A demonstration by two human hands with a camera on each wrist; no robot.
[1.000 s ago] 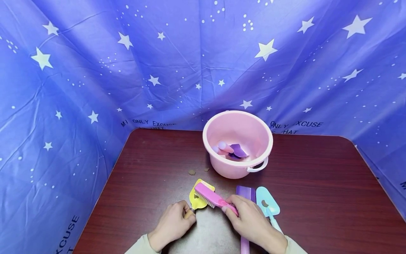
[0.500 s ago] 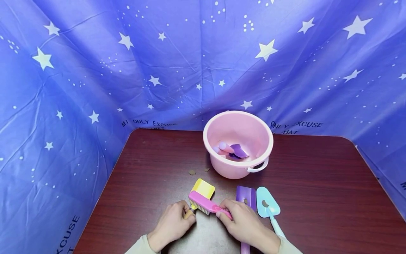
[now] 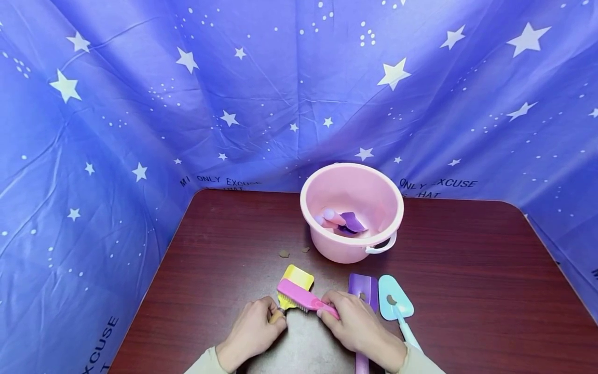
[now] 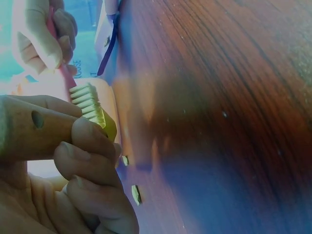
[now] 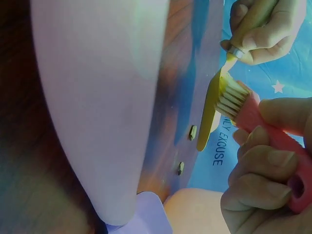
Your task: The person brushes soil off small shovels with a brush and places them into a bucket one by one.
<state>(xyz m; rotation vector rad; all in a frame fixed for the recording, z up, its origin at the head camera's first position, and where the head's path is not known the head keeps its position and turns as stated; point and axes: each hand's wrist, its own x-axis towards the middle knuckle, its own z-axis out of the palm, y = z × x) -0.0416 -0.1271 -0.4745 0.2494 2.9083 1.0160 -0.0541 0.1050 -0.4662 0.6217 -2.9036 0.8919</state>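
Observation:
My left hand (image 3: 254, 327) grips the wooden handle (image 4: 44, 126) of a small yellow shovel (image 3: 302, 276), whose blade is raised off the table in the right wrist view. In my right hand (image 3: 357, 326) is a pink brush (image 3: 299, 295), fingers curled round its handle. The brush lies across the lower part of the yellow blade (image 5: 209, 114), and its pale bristles (image 5: 231, 100) touch the blade's face. The brush head hides that part of the blade. Beside my right hand lie a purple shovel (image 3: 362, 284) and a light-blue shovel (image 3: 397, 291), each with a small brown piece on it.
A pink bucket (image 3: 320, 244) with a white handle stands behind the tools, with purple and pink items inside. Two brown flakes, one (image 3: 284, 254) larger than the other (image 3: 306, 250), lie left of it on the dark wooden table (image 3: 215, 249). A starry blue cloth (image 3: 261, 104) hangs behind.
The brush has moved left and down the yellow blade toward its handle, covering the brown patch seen there earlier. My left hand stays nearly still; the yellow blade has shifted slightly left.

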